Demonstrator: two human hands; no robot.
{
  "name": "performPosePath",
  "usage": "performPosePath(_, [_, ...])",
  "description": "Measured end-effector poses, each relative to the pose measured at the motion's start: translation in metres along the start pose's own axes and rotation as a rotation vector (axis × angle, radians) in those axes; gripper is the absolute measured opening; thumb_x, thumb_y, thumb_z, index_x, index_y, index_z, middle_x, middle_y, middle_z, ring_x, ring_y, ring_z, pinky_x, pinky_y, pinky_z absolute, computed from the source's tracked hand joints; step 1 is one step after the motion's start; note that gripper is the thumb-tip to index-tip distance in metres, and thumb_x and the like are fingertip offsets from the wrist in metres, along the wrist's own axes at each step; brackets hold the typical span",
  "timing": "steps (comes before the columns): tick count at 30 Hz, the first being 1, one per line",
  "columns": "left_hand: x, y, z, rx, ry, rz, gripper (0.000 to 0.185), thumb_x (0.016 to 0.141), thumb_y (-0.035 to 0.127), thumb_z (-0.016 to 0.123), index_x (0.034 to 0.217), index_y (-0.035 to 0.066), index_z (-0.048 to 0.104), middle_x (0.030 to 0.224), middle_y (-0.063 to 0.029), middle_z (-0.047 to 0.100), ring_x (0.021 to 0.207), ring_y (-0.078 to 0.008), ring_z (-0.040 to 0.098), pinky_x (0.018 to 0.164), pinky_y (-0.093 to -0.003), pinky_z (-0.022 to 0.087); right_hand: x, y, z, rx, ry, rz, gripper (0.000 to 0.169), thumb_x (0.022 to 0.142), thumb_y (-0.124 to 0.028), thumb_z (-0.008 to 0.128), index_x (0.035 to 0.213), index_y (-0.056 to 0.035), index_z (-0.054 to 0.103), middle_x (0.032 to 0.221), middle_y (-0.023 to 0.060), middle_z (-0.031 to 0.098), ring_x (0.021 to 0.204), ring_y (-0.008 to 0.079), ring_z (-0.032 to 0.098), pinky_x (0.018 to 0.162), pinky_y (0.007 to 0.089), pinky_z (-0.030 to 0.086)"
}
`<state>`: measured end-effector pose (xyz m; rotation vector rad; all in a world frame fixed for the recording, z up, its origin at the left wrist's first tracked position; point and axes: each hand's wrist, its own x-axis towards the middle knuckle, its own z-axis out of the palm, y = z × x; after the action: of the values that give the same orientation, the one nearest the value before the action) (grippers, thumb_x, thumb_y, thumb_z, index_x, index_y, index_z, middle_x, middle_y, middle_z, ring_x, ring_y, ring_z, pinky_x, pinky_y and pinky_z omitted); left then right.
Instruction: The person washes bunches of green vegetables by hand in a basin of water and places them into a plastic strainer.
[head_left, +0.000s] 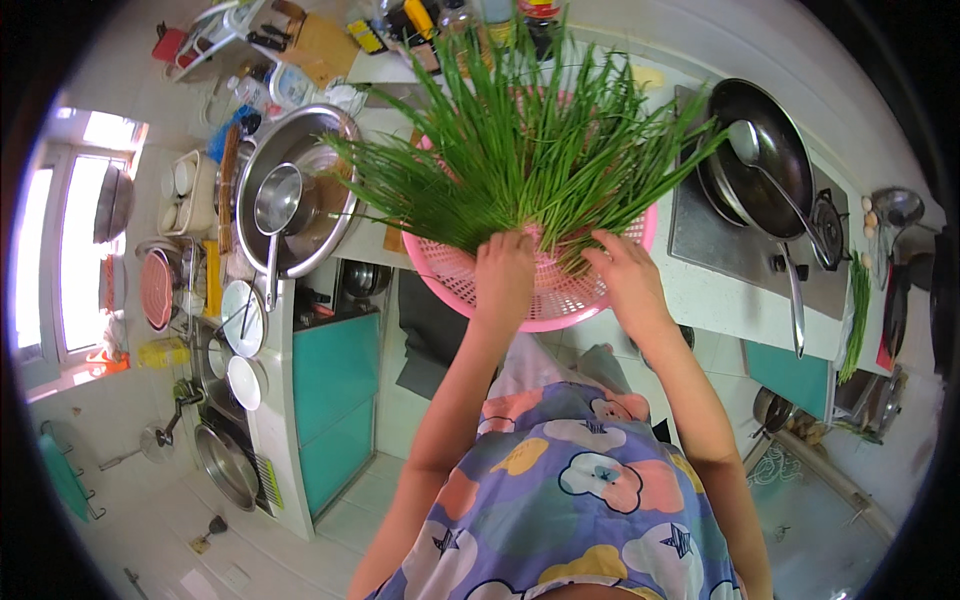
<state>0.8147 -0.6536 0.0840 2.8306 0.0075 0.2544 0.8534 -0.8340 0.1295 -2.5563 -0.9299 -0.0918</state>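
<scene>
A large heap of long green chives (525, 157) fans out over a pink plastic colander (442, 262), stem ends towards me and leaf tips spreading past the far rim. At the stem ends on the left, my left hand (506, 274) is bent down with its fingers curled; its back hides whether it grips any stems. My right hand (630, 274) is over the right side of the colander, thumb and forefinger apart beside the stem ends. Between the hands, the perforated pink wall shows through.
Left of the colander stands a steel basin (251, 165) with a small saucepan (277, 199) in it. To the right, a wok (757, 172) holding a ladle (744, 142) sits on the gas hob (697, 217). Bottles (457, 30) line the back of the counter.
</scene>
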Motion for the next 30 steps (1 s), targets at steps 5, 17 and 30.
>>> performPosePath(5, [-0.015, 0.117, -0.021, -0.27, -0.08, 0.257, 0.007, 0.068, 0.004, 0.052, 0.075, 0.003, 0.052, 0.078, -0.0119, 0.054, 0.081, -0.0276, 0.055, 0.07, -0.0354, 0.046, -0.075, 0.02, -0.037, 0.225, 0.111, 0.146, 0.02, 0.068, 0.001, 0.058, 0.086, -0.0051, 0.058, 0.084, 0.0063, 0.053, 0.081, 0.025, 0.055, 0.065, 0.0339, 0.048])
performPosePath(17, [-0.043, 0.429, 0.05, -0.693, -0.428, 0.567, 0.012, 0.078, 0.006, 0.059, 0.089, 0.004, 0.061, 0.083, -0.0112, 0.061, 0.074, -0.0275, 0.057, 0.066, -0.0359, 0.045, -0.343, 0.175, -0.167, 0.263, 0.387, 0.649, 0.009, 0.072, -0.003, 0.058, 0.081, -0.0065, 0.058, 0.077, 0.0084, 0.052, 0.079, 0.0258, 0.055, 0.062, 0.0357, 0.047])
performPosePath(30, [-0.02, 0.621, 0.116, -0.795, -0.48, 0.855, 0.013, 0.078, 0.002, 0.058, 0.091, 0.002, 0.059, 0.087, -0.0115, 0.061, 0.08, -0.028, 0.057, 0.069, -0.0355, 0.047, -0.522, 0.391, -0.236, 0.017, 0.598, 1.157, 0.022, 0.075, -0.001, 0.058, 0.096, -0.006, 0.06, 0.091, 0.0146, 0.06, 0.075, 0.0288, 0.059, 0.066, 0.0351, 0.047])
